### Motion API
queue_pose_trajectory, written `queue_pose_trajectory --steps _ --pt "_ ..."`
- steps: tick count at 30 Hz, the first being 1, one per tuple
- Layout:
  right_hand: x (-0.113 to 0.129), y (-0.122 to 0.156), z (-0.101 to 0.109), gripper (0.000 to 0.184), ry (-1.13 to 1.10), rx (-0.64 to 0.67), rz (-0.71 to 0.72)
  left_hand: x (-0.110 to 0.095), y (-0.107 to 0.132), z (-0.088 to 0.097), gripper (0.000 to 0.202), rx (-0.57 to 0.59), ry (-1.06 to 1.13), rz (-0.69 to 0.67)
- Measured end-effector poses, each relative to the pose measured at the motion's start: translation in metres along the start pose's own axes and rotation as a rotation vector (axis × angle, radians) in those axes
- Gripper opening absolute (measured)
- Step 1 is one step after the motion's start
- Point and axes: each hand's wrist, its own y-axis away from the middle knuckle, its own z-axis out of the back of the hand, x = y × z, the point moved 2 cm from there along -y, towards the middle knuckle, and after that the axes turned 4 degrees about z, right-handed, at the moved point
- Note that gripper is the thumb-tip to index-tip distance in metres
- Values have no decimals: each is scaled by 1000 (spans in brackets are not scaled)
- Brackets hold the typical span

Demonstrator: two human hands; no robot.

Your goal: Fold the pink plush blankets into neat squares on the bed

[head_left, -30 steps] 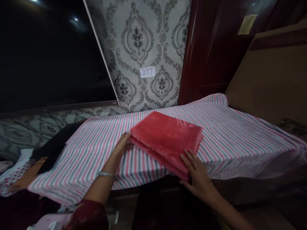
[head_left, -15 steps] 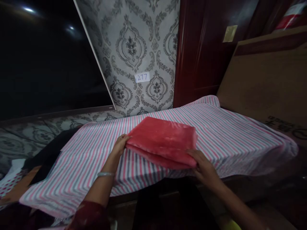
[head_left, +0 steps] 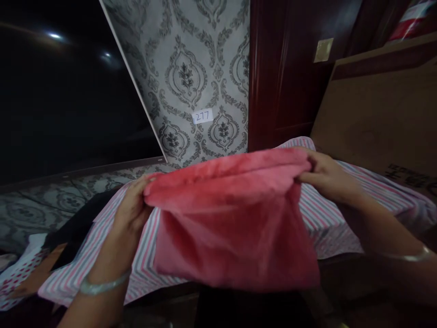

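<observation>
A folded red plush cloth hangs in the air in front of me, held by its top edge. My left hand is closed on its left corner. My right hand is closed on its right corner. The cloth droops down over the near edge of a table covered with a pink, grey and white striped sheet. Each wrist wears a silver bangle.
A patterned grey wall with a small paper label "277" stands behind the table. A dark red door is to its right and a brown cardboard box at far right. Dark and dotted fabrics lie at left.
The red cloth lay folded on the striped sheet with my hands at its corners. Both hands gripped it and lifted it, so it now hangs open off the table.
</observation>
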Motion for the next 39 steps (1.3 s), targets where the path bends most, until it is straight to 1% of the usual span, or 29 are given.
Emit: queue_pose_trajectory --steps 2,3,6,7,8,9,10,11,12,13,14,15,16,17,18,19,20,22,24,25,26,27,28,29,32,33,35,37,39 --pt "-9 -30 -6 34 -15 -32 20 -13 -20 -4 14 -8 58 -24" --pt "-10 -44 -7 35 -1 -58 38 -23 -27 -5 15 -20 77 -60" --pt "-1 -71 -7 36 82 -147 137 -50 -34 -8 20 -93 24 -247" --pt "2 -73 -8 36 111 -172 181 -53 -32 -7 21 -116 -6 -301" --pt "1 -72 -10 37 137 -192 227 -52 -30 -5 24 -143 -38 -340" --pt "-2 -66 -15 38 161 -204 274 -44 -26 -1 26 -170 -69 -357" --pt "-10 -56 -22 39 184 -210 309 -29 -22 4 30 -188 -92 -354" --pt "-21 -40 -31 39 202 -208 332 -9 -18 11 33 -196 -115 -319" --pt "-35 -20 -43 38 220 -185 336 16 -12 19 38 -192 -141 -270" --pt "-53 3 -57 36 230 -159 282 45 -6 28 42 -155 -141 -178" --pt "-71 30 -71 34 220 -110 228 76 0 37 46 -110 -139 -39" --pt "-89 57 -85 33 189 -38 160 106 7 46 50 -77 -137 101" --pt "-105 83 -99 36 144 64 77 133 13 55 54 -50 -157 245" --pt "-118 107 -110 41 99 162 9 155 19 64 56 -24 -172 365" --pt "-128 127 -116 44 66 173 -60 171 23 71 57 -7 -163 420" --pt "-135 141 -119 44 24 163 -119 181 25 78 58 -1 -156 454" --pt "-139 150 -119 45 -27 133 -194 186 24 83 58 -5 -151 468" --pt "-143 154 -113 46 -156 47 -416 185 18 88 57 -13 -154 487" --pt "-144 147 -106 53 -272 -6 -706 178 9 88 52 2 -184 551" --pt "-143 141 -105 57 -301 -13 -828 174 4 86 49 10 -206 592" --pt "-143 134 -105 61 -302 -7 -907 171 0 84 47 10 -237 627" --pt "-142 128 -106 63 -281 4 -938 170 -3 81 47 3 -280 647" --pt "-142 121 -108 63 -247 20 -930 169 -5 78 46 0 -323 644" --pt "-143 116 -112 63 -204 37 -900 170 -6 75 46 8 -356 613" --pt "-147 109 -125 69 -78 64 -798 177 -5 66 45 41 -378 439" --pt "-149 110 -130 71 -51 66 -778 181 -3 65 45 28 -384 382" --pt "-153 116 -135 73 -24 61 -754 186 1 65 44 -34 -455 294" --pt "-157 123 -135 71 -42 65 -752 189 2 70 43 -46 -537 260" --pt "-160 128 -129 71 -66 108 -766 187 0 78 44 37 -553 309"
